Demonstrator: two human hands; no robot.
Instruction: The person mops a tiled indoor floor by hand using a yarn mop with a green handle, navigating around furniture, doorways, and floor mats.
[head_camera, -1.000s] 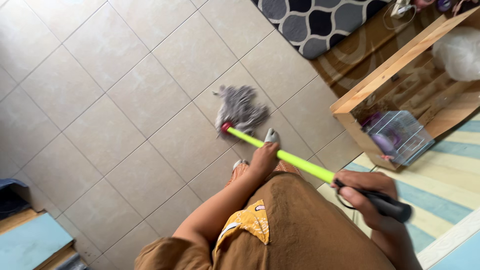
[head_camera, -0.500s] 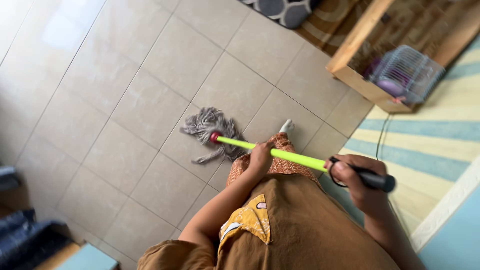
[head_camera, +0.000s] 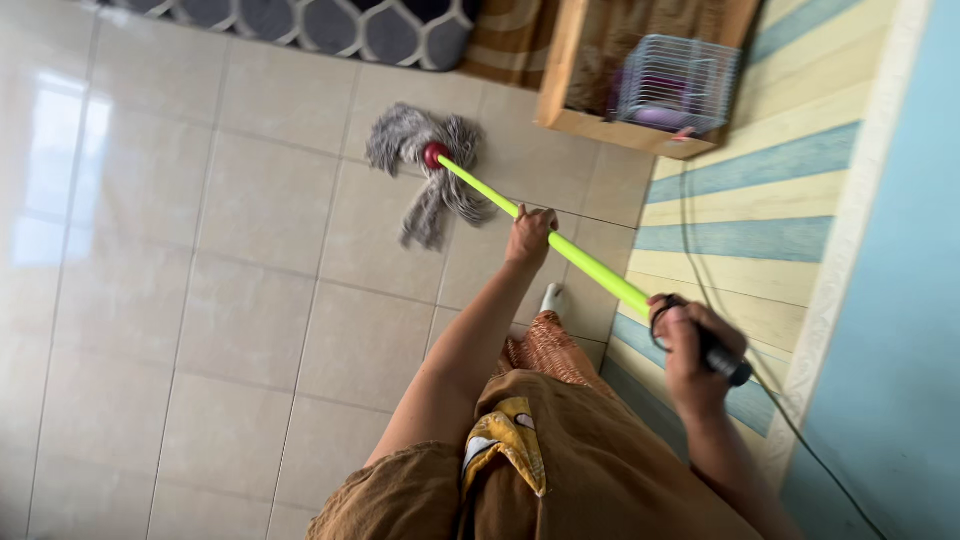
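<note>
Both hands grip the lime-green mop pole, left hand wrapped mid-shaft, right hand clenched at its black end, grey string mop head ahead of the left hand on beige tiled floor; mopping stroke appears under way.

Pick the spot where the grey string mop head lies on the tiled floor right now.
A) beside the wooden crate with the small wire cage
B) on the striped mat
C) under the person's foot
A: the grey string mop head lies on beige tiles just left of the wooden crate.
</note>
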